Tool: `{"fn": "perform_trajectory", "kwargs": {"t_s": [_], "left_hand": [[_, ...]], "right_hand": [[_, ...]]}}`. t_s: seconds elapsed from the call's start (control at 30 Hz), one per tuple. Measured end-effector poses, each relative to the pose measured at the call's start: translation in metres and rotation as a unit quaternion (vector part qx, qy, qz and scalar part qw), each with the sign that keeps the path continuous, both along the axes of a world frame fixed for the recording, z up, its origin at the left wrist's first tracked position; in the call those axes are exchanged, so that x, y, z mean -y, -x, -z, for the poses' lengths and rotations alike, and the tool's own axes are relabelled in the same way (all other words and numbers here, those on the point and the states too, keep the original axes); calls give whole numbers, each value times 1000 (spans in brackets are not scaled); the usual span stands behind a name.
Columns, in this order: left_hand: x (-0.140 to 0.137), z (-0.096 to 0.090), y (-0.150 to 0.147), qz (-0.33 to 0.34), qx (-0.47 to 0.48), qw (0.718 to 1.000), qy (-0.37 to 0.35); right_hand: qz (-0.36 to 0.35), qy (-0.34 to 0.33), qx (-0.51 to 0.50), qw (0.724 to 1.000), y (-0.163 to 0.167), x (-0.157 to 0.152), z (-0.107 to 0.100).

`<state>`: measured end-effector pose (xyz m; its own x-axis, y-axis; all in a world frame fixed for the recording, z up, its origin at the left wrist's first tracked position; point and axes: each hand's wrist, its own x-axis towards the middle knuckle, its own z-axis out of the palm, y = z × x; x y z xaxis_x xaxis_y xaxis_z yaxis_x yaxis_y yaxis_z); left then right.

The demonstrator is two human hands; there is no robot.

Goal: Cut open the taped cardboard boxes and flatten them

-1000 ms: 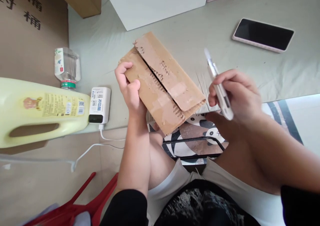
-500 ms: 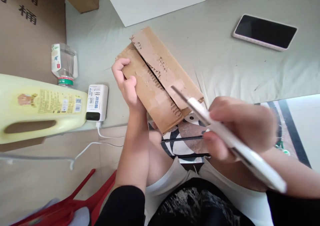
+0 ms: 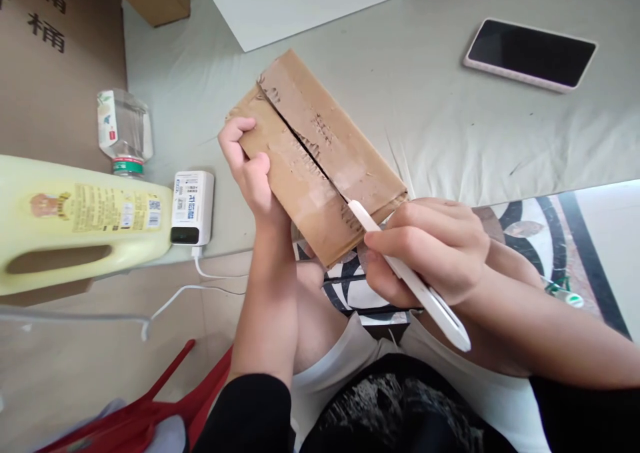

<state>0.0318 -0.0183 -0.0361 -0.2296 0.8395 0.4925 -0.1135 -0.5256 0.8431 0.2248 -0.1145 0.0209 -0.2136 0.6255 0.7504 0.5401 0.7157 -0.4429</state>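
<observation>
Left hand (image 3: 250,173) is gripping the cardboard box (image 3: 325,136) by its left edge, thumb and a finger pressing the top face, the rest of the grip hiding underneath. Right hand (image 3: 430,246) is pinching the white cutter (image 3: 425,294) between thumb and fingers, nose sitting on the split seam (image 3: 286,122) toward its near end; how deep the blade is going isn't showing. Box is slanting at the front edge of the cloth-covered surface (image 3: 440,113), close to the legs (image 3: 320,319); can't tell what else is supporting it. Main risk, I'd say: slipping. Seam edges are looking ragged, so the blade could be snagging, then jumping toward the left thumb or the legs. One-sided hold could be letting the box twist under push. Phone (image 3: 533,56) is lying well apart, likely safe.
</observation>
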Motion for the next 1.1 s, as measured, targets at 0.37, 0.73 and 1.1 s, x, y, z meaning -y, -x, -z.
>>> {"fn": "perform_trajectory", "kwargs": {"t_s": [0.37,0.73,1.1], "left_hand": [[2,-4,-2,23,39,999,-21],[0,-4,-3,16,21,1000,-12],[0,-7,-6,1,16,1000,-4]], "right_hand": [[1,71,-57,996,3,-3,-7],[-34,153,-123,980,-11,-5,-15],[-80,196,-109,971,-16,-7,-24]]}}
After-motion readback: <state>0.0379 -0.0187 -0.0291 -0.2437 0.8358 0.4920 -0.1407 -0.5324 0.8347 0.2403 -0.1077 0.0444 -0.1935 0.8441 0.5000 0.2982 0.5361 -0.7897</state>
